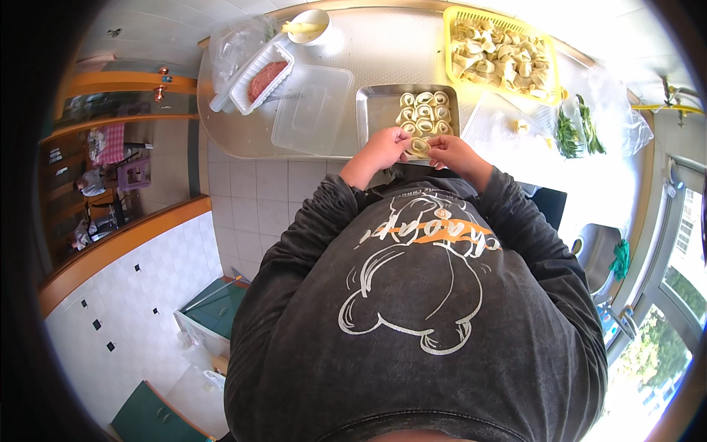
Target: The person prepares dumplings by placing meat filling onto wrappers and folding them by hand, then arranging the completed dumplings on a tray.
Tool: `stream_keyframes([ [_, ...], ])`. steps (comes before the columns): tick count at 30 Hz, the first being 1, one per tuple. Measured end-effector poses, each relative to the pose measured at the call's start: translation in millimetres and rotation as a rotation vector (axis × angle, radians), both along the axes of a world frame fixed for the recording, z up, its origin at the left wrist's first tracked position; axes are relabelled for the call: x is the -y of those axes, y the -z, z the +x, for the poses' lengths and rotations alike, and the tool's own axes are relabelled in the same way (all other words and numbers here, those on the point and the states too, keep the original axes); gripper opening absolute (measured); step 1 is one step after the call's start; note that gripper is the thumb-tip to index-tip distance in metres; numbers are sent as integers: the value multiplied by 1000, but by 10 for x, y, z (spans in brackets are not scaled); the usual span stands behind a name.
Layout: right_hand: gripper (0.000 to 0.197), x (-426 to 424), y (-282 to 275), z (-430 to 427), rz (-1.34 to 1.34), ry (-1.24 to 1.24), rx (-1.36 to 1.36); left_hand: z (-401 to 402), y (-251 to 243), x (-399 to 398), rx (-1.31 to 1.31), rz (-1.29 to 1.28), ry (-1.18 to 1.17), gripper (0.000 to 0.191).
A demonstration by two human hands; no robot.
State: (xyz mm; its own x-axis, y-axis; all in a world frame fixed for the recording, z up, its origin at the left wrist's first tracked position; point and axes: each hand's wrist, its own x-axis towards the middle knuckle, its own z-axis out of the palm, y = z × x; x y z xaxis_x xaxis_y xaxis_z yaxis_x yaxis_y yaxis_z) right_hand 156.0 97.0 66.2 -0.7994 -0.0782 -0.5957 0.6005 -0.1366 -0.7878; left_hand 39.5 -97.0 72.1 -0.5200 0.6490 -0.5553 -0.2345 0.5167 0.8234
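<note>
A folded wonton (420, 147) is pinched between my two hands at the near edge of a metal tray (377, 105). The fingers of my left hand (389, 147) grip its left side, and my right hand (450, 152) has hold of its right side. Just beyond my fingers, several finished wontons (424, 112) stand in rows on the right part of the tray. The near edge of the tray is partly hidden by my hands.
A yellow plastic basket (448, 50) heaped with wontons stands at the back right. To the left lie a translucent lid (312, 110), a white tray (238, 99) of raw minced meat (267, 80) and a white bowl (317, 37). Leafy greens (580, 130) and a sink (597, 257) are on the right.
</note>
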Motion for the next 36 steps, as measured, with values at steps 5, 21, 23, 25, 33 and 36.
stream_keyframes([
  [5, 30, 171, 124, -40, 127, 72, 46, -30, 61, 87, -34, -134, 144, 16],
  [21, 15, 460, 262, -231, 1083, -130, -331, -119, 293, 167, -520, -273, 266, 17],
  [23, 15, 477, 325, -223, 1111, -146, -369, -117, 270, 166, -542, -284, 278, 17],
  [25, 14, 500, 334, -243, 1180, -236, -350, -125, 288, 183, -562, -282, 280, 17],
  [33, 12, 510, 208, -208, 1250, -298, -431, -142, 256, 196, -597, -353, 375, 19],
  [36, 12, 493, 334, -226, 1212, -308, -402, -158, 266, 186, -621, -347, 408, 20],
])
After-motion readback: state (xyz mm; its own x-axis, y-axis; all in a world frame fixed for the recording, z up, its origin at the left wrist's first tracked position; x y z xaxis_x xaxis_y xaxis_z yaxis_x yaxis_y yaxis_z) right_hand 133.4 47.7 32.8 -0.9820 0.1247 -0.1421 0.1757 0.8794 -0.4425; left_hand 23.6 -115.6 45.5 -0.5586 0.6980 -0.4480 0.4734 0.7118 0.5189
